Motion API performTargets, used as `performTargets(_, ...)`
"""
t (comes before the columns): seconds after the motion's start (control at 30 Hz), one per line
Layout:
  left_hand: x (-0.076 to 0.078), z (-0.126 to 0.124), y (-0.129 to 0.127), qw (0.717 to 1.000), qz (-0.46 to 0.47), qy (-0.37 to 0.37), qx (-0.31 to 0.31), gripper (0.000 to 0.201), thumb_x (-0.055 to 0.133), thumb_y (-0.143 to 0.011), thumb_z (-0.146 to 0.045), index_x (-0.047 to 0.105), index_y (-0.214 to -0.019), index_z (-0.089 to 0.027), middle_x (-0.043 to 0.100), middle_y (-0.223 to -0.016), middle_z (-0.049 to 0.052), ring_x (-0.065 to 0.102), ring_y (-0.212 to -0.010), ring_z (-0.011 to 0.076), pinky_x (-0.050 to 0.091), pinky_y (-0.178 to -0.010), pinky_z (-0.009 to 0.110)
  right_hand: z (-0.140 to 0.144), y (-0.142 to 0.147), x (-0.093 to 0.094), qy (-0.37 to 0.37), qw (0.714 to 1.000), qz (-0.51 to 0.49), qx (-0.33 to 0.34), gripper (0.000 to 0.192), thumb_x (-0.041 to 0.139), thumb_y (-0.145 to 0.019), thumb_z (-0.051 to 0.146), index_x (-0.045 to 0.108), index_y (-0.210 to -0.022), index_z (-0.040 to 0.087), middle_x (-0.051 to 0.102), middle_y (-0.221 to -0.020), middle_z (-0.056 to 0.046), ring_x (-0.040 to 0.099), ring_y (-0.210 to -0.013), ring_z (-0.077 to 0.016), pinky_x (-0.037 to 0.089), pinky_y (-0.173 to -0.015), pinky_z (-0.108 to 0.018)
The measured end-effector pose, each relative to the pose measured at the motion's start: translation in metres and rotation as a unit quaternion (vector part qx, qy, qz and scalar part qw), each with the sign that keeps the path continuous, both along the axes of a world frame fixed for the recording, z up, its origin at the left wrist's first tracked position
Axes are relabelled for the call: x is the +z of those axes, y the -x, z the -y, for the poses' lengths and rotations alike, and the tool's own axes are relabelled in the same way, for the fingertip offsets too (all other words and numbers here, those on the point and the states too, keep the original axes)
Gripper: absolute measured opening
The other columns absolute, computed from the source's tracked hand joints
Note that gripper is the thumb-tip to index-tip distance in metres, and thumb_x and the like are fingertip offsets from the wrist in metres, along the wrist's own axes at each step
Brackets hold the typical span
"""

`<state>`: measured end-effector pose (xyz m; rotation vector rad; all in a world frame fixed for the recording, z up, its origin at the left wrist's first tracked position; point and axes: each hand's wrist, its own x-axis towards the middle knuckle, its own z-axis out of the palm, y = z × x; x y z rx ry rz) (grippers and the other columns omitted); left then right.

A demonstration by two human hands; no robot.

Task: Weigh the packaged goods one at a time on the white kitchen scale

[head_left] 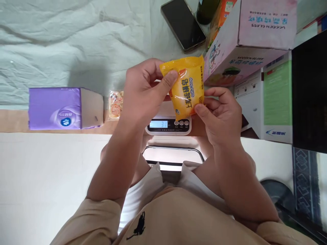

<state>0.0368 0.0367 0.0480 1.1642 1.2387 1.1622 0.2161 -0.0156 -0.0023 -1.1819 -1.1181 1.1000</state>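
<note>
Yellow soap packet (187,89), printed "Sulfur Soap", held in the air above the digital scale (168,126), tilted, label facing the camera. Left hand (144,90): thumb pressed on the packet's upper left corner, fingers curled behind it, forearm rising from lower left. Right hand (221,115): thumb and fingers pinch the packet's lower right edge, wrist bent inward, forearm rising from lower right. Both hands closed on the packet, set apart at opposite corners. Scale display reads 3.1. Purple tissue box (65,108) lies well to the left; small snack packet (115,104) just beside it. Phone (183,23) lies face up beyond the hands. Pink carton (251,37) near the packet's right edge.
</note>
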Motion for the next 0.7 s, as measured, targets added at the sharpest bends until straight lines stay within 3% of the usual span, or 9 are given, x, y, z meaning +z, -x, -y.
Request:
performTargets(0.13,-0.006,-0.008,0.016,1.000,0.007,-0.004,0.030,0.023,0.084,-0.094,-0.025,0.068,-0.077,-0.022,0.072,-0.077,0.001,0.076,-0.069,0.0184,0.070,-0.062,0.035,-0.006,0.015,0.010,0.043,0.999,0.015,-0.018,0.024,0.088,-0.084,0.033,0.069,-0.096,0.026,0.078,-0.079,0.006,0.073,-0.063,-0.0102,0.063,-0.059,-0.022)
performTargets(0.23,-0.014,-0.016,0.033,0.998,0.009,-0.019,0.065,0.031,0.086,-0.093,-0.036,0.062,-0.079,-0.022,0.070,-0.075,-0.001,0.070,-0.067,0.0146,0.065,-0.056,0.031,-0.009,0.021,0.015,0.059,0.994,0.082,-0.033,0.023,0.087,-0.085,0.034,0.068,-0.078,0.022,0.074,-0.068,0.003,0.067,-0.056,-0.0097,0.056,-0.052,-0.021)
performTargets(0.37,-0.025,-0.024,0.051,0.993,-0.027,-0.055,0.097,0.045,0.089,-0.087,-0.060,0.059,-0.085,-0.025,0.068,-0.076,-0.004,0.062,-0.069,0.0132,0.060,-0.059,0.032,-0.013,0.021,0.016,0.011,0.991,0.126,-0.053,0.022,0.085,-0.087,0.035,0.071,-0.077,0.021,0.074,-0.070,0.003,0.068,-0.061,-0.0098,0.054,-0.054,-0.021)
performTargets(0.5,-0.030,-0.024,0.049,0.998,-0.009,-0.035,0.056,0.056,0.090,-0.079,-0.072,0.060,-0.085,-0.025,0.068,-0.076,-0.002,0.063,-0.069,0.0158,0.060,-0.062,0.039,-0.016,0.022,0.015,-0.034,0.988,0.116,-0.092,0.017,0.087,-0.083,0.033,0.072,-0.086,0.025,0.075,-0.078,0.005,0.064,-0.057,-0.0079,0.046,-0.046,-0.020)
performTargets(0.6,-0.031,-0.020,0.042,1.000,0.011,0.003,0.023,0.057,0.091,-0.077,-0.072,0.061,-0.084,-0.024,0.070,-0.077,0.000,0.065,-0.068,0.0169,0.058,-0.059,0.038,-0.016,0.023,0.013,-0.025,0.988,0.140,-0.059,0.021,0.089,-0.078,0.027,0.076,-0.094,0.029,0.079,-0.090,0.005,0.062,-0.057,-0.0087,0.044,-0.045,-0.023)
performTargets(0.7,-0.031,-0.019,0.038,1.000,0.018,0.004,0.001,0.055,0.091,-0.077,-0.071,0.063,-0.083,-0.025,0.069,-0.077,0.001,0.064,-0.066,0.0170,0.056,-0.056,0.037,-0.015,0.022,0.010,-0.024,0.981,0.190,-0.037,0.012,0.086,-0.082,0.026,0.078,-0.090,0.029,0.074,-0.080,0.004,0.058,-0.057,-0.0102,0.046,-0.049,-0.026)
